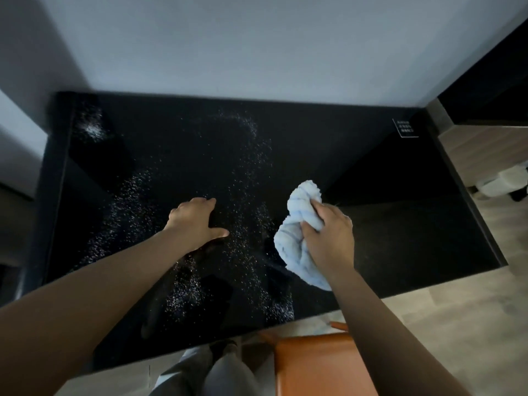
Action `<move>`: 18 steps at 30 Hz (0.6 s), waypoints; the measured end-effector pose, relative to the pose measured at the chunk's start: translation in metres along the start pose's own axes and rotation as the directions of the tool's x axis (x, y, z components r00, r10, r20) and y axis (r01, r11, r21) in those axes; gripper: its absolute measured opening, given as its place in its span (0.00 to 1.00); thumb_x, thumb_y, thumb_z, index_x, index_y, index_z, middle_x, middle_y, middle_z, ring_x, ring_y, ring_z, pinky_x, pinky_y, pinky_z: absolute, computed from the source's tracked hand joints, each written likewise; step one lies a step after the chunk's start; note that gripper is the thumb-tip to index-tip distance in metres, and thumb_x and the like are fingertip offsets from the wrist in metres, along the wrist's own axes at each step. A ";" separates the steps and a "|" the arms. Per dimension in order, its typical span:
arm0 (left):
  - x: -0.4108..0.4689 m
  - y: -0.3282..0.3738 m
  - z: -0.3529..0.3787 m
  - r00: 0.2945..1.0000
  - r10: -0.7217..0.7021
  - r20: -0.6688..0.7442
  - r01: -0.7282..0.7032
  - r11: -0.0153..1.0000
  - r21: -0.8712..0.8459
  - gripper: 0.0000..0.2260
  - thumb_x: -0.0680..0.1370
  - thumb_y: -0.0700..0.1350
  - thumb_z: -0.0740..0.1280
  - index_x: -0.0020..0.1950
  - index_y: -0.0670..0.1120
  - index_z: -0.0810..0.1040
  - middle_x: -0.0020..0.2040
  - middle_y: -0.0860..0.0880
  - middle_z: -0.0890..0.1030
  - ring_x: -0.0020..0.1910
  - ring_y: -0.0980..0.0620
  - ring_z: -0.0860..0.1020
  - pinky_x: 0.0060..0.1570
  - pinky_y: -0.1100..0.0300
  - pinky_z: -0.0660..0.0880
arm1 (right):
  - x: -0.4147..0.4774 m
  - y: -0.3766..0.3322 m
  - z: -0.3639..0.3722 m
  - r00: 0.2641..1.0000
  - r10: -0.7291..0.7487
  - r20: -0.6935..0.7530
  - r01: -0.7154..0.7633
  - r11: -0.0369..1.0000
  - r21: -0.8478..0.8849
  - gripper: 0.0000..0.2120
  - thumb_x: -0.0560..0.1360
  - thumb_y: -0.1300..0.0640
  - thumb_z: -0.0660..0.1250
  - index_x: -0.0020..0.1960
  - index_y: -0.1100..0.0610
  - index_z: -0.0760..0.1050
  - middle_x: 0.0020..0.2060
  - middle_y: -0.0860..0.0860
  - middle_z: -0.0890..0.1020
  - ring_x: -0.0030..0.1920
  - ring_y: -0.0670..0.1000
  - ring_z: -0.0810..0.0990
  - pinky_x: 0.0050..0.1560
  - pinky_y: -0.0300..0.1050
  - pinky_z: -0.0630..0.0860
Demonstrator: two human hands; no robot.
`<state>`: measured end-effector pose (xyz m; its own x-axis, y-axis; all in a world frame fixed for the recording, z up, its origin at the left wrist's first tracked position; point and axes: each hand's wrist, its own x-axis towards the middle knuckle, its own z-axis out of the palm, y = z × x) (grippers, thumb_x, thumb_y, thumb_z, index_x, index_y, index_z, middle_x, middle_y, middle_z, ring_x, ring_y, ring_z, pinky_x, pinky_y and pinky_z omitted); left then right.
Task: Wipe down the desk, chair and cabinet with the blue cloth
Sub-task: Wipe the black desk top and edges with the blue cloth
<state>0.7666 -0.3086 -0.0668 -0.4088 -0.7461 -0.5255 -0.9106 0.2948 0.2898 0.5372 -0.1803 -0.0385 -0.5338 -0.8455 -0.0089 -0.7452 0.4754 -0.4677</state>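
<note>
Blue cloth (297,232) bunched in right hand (328,235), fingers curled round its middle, 4 o'clock of desk (400,224) centre. Likely soft, light, limp; mid-bunch hold suits. Left hand (197,221) flat, empty, 9 o'clock of cloth.

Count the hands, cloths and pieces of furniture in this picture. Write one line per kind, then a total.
Hands: 2, left hand and right hand
Cloths: 1, blue cloth
Furniture: 2, black desk and orange chair
Total: 5

A crumpled pale-blue terry cloth (297,238) is being held bunched on the glossy black, white-speckled counter (400,238), right of its centre.
</note>
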 end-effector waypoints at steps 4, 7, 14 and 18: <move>0.008 -0.013 -0.015 1.000 -0.010 -0.022 0.010 1.000 0.014 0.39 0.72 0.64 0.67 0.76 0.46 0.58 0.75 0.46 0.62 0.73 0.45 0.63 0.69 0.47 0.66 | 0.040 -0.021 0.006 1.000 -0.024 -0.001 0.024 0.999 0.047 0.19 0.76 0.56 0.65 0.66 0.50 0.75 0.62 0.47 0.77 0.60 0.52 0.72 0.55 0.40 0.65; 0.020 -0.020 -0.021 0.999 -0.017 -0.030 0.018 0.999 0.034 0.40 0.72 0.64 0.67 0.76 0.46 0.57 0.76 0.45 0.59 0.74 0.44 0.59 0.70 0.45 0.63 | 0.073 -0.034 0.013 0.998 -0.063 -0.002 0.063 0.997 0.039 0.19 0.75 0.55 0.66 0.66 0.50 0.75 0.62 0.47 0.77 0.60 0.51 0.72 0.54 0.39 0.64; 0.059 -0.030 -0.033 0.997 -0.079 -0.017 0.080 0.991 0.109 0.46 0.70 0.69 0.65 0.79 0.51 0.46 0.79 0.46 0.44 0.77 0.39 0.45 0.73 0.41 0.56 | 0.150 -0.062 0.032 0.989 -0.146 0.005 0.145 0.988 0.045 0.17 0.76 0.55 0.67 0.64 0.52 0.76 0.60 0.49 0.78 0.57 0.50 0.73 0.53 0.38 0.63; 0.083 -0.032 -0.036 0.992 -0.122 -0.027 0.124 0.986 0.107 0.51 0.67 0.72 0.64 0.78 0.54 0.38 0.78 0.47 0.36 0.76 0.39 0.38 0.73 0.38 0.50 | 0.203 -0.069 0.048 0.983 -0.180 0.029 0.179 0.983 0.033 0.15 0.76 0.54 0.67 0.63 0.51 0.77 0.58 0.48 0.78 0.58 0.51 0.74 0.51 0.40 0.66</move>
<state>0.7644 -0.4010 -0.0910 -0.2928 -0.7923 -0.5353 -0.9556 0.2622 0.1347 0.5000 -0.3963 -0.0506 -0.3795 -0.9239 0.0497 -0.8149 0.3084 -0.4908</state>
